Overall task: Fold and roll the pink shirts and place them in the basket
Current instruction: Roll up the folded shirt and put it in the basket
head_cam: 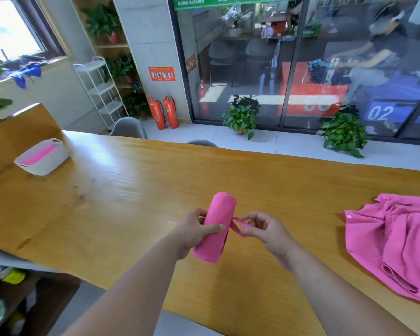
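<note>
On the wooden worktop (121, 190) the left hand (194, 235) grips the rolled pink shirt (220, 213); beside it, the right hand (264, 232) pinches its loose flap (238, 226), which should be tucked tight.

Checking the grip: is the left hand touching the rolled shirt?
Touching. The head view shows the left hand gripping the rolled shirt, a finger lying across its front.
</note>
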A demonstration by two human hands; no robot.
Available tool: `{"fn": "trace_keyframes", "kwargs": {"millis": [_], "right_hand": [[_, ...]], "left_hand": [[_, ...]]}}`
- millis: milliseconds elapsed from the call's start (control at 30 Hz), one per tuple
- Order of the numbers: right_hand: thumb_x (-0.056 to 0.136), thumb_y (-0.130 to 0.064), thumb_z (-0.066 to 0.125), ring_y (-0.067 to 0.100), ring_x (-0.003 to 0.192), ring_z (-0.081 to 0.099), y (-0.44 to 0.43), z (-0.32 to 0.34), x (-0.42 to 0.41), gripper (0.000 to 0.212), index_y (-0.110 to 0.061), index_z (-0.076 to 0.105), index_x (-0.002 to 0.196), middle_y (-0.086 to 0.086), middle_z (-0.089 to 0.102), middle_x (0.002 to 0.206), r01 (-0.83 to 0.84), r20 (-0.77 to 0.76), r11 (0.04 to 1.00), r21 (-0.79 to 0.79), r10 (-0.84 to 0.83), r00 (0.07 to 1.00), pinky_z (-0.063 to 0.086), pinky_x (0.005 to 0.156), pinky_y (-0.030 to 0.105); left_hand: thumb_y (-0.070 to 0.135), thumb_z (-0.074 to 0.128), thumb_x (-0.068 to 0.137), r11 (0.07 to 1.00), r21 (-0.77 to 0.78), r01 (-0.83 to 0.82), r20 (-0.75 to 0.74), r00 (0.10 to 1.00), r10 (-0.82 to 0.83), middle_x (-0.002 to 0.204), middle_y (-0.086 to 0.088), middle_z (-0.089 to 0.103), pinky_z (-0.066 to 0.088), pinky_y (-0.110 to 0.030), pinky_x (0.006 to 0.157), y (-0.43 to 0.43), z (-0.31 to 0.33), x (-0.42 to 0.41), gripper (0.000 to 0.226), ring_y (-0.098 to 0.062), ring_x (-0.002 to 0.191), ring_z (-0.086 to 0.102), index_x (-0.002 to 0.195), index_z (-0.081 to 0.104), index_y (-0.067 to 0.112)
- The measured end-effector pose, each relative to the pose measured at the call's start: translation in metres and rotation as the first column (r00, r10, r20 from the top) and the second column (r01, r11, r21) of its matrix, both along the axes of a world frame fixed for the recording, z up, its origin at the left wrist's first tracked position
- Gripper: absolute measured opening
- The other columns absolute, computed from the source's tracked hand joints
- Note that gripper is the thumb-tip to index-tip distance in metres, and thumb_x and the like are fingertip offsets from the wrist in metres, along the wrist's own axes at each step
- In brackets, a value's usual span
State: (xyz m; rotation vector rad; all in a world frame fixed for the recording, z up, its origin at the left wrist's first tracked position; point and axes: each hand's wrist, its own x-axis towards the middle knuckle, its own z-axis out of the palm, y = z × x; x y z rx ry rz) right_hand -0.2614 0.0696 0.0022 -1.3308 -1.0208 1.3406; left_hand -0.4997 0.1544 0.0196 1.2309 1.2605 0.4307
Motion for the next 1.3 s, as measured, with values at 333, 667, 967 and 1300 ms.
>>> {"fn": "trace_keyframes", "kwargs": {"millis": [333,667,967,1300], "right_hand": [[0.095,-0.009,0.067,0.024,0.093,0.067,0.041,0.066,-0.09,0.021,-0.008,0.076,0.114,0.015,0.071,0.09,-0.002,-0.107,0.987,0.162,0.02,0.994,0.05,0.101,0.038],[0.1,-0.015,0.039,0.02,0.062,0.042,0.066,0.093,-0.23,0.045,-0.004,0.068,0.133,0.007,0.047,0.071,0.199,-0.653,0.98,-0.007,-0.155,0.741,0.038,0.064,0.034],[0.101,-0.023,0.043,0.022,0.081,0.053,0.075,0.088,-0.331,0.051,-0.01,0.059,0.146,0.026,0.067,0.132,-0.053,-0.543,0.993,-0.108,-0.015,0.84,0.042,0.076,0.037],[0.106,-0.009,0.053,0.019,0.115,0.066,0.038,0.127,-0.461,0.034,-0.028,0.073,0.127,0.001,0.076,0.114,-0.399,0.276,0.88,0.258,0.329,0.903,0.049,0.099,0.03]], "left_hand": [[0.03,0.1,0.069,0.995,0.019,-0.098,0.153,0.984,0.094,0.125,-0.011,0.072,0.062,-0.056,0.093,0.004,0.024,-0.098,0.079,-0.032,0.109,0.075,0.134,0.058,0.018],[0.005,0.094,0.073,0.992,0.121,-0.038,0.203,0.979,0.012,0.125,-0.004,0.075,0.059,-0.054,0.1,-0.016,0.043,-0.226,0.083,-0.027,0.115,0.072,0.144,0.057,0.026],[0.013,0.086,0.074,0.797,0.599,0.081,-0.139,0.99,0.003,0.131,0.015,0.051,0.06,-0.039,0.096,-0.034,0.051,-0.32,0.09,-0.011,0.124,0.054,0.146,0.046,0.049],[0.025,0.08,0.075,0.725,0.671,0.154,-0.518,0.798,0.309,0.126,0.009,0.044,0.055,-0.046,0.087,-0.037,0.031,-0.43,0.091,-0.022,0.113,0.044,0.154,0.038,0.045]]}}
